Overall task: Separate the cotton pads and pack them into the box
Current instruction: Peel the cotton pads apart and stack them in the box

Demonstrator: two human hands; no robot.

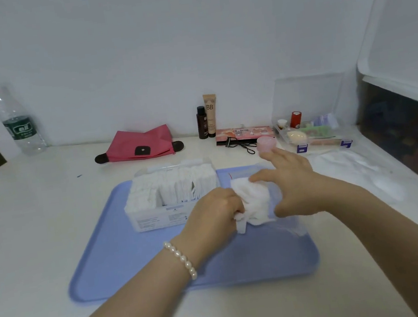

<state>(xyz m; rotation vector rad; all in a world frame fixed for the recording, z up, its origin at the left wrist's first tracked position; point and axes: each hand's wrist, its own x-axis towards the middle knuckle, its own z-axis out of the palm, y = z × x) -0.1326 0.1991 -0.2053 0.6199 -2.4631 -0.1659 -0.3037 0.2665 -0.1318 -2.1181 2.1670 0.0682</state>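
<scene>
Left hand (214,210), pearl bracelet (180,259) at the wrist: fingers curled around the lower left edge of a crumpled bunch of white cotton pads (253,203), gripping it. Right hand (289,182): thumb and a fingertip pinch the upper right of the same bunch; index finger extended and raised, remaining fingers loosely bent. The bunch is held just above a blue tray (127,273), right of centre, over a clear plastic bag (289,223) lying on the tray. Immediately left of the bunch, on the tray, stands an open white box (157,218), packed with upright cotton pads. Tray rests on a white countertop (28,248). Toward the wall: a pink pouch (139,143), a dark bottle (202,122), a BB cream tube (211,114), a small pink jar (266,143), and a clear organiser (311,137). A water bottle (18,122) stands far left.
</scene>
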